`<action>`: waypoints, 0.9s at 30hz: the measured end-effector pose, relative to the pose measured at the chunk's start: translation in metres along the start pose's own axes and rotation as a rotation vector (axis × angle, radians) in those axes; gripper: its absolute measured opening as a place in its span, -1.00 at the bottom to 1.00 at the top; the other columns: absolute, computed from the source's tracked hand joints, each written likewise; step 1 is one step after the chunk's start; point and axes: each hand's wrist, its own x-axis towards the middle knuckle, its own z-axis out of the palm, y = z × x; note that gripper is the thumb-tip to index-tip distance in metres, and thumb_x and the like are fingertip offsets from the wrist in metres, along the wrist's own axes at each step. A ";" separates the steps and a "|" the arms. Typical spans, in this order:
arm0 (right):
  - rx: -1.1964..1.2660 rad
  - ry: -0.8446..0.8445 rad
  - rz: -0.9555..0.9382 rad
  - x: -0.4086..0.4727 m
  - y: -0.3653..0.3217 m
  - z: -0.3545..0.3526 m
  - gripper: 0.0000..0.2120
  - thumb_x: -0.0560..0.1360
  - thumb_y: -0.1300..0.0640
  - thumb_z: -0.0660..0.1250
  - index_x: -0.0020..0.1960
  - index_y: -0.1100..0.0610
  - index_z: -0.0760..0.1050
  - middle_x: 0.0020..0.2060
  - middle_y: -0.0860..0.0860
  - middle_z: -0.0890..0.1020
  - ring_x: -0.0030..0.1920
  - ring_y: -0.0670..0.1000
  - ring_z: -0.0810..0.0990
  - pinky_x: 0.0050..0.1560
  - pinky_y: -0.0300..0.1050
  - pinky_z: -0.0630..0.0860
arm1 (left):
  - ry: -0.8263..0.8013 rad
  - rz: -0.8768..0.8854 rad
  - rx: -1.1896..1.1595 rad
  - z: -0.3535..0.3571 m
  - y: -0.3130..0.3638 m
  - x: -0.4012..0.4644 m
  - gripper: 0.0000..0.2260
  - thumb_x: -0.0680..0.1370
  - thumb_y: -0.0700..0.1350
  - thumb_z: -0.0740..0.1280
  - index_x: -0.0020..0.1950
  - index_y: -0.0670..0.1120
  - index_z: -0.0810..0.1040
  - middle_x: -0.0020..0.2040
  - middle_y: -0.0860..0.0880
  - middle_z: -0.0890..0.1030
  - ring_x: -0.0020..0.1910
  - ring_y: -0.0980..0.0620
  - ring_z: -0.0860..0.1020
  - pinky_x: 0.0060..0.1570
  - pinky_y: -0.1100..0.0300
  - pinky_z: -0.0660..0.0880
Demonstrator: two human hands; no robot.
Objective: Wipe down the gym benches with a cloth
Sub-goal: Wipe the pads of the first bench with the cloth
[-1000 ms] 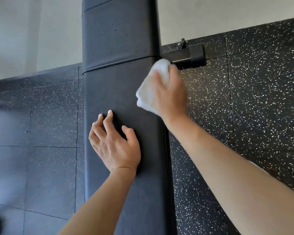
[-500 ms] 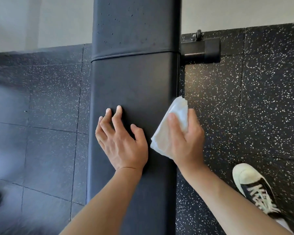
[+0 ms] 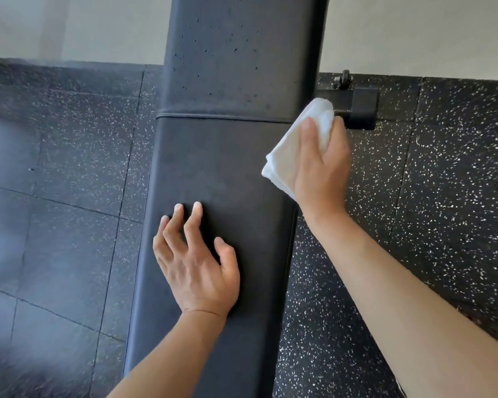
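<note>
Mid-wipe on the bench: right hand clutching the cloth at the pad's right edge, two o'clock. Left hand splayed flat at centre, bracing. Top pad at twelve looking spotted, likely undone.

Under my left hand the worktop pad looks like matt black vinyl, smooth, with a stitched seam across it. Beyond the seam the vinyl is pitted with small nicks. My right hand grips a white cloth, soft and folded, looks like terry. Beside the worktop: a black metal bracket, dull finish; rubber floor, coarse, white-flecked.
</note>
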 end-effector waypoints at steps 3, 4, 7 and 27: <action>-0.003 -0.020 0.018 -0.031 0.010 -0.009 -0.66 0.68 -0.09 0.25 -0.06 0.18 0.37 -0.27 -0.07 0.49 -0.24 -0.01 0.46 -0.12 0.03 0.46 | 0.000 0.014 -0.005 0.001 -0.003 -0.001 -0.43 0.53 -0.01 0.19 0.57 -0.03 0.36 0.56 -0.10 0.32 0.54 -0.29 0.25 0.53 -0.26 0.18; -0.001 -0.030 0.016 -0.042 0.013 -0.012 -0.67 0.68 -0.10 0.24 -0.05 0.17 0.38 -0.26 -0.06 0.50 -0.23 0.00 0.48 -0.11 0.02 0.47 | 0.001 0.019 -0.008 0.001 -0.003 -0.001 -0.43 0.53 -0.01 0.19 0.57 -0.03 0.35 0.56 -0.11 0.31 0.54 -0.29 0.24 0.54 -0.26 0.18; 0.013 -0.060 0.011 -0.076 0.024 -0.023 -0.70 0.68 -0.12 0.25 -0.07 0.09 0.39 -0.25 -0.06 0.54 -0.21 0.00 0.52 -0.12 -0.01 0.48 | 0.001 0.019 -0.008 0.001 -0.004 -0.001 -0.44 0.54 -0.01 0.19 0.57 -0.02 0.35 0.56 -0.11 0.32 0.55 -0.29 0.24 0.54 -0.26 0.18; -0.078 -0.061 -0.081 -0.124 0.035 -0.030 -0.79 0.61 -0.07 0.32 -0.05 -0.01 0.33 -0.09 -0.01 0.55 -0.14 0.01 0.46 -0.14 -0.10 0.27 | 0.081 -0.005 -0.127 -0.009 0.004 -0.009 -0.67 0.57 0.03 0.23 0.27 -0.08 0.50 0.27 -0.11 0.46 0.29 -0.22 0.38 0.36 -0.09 0.33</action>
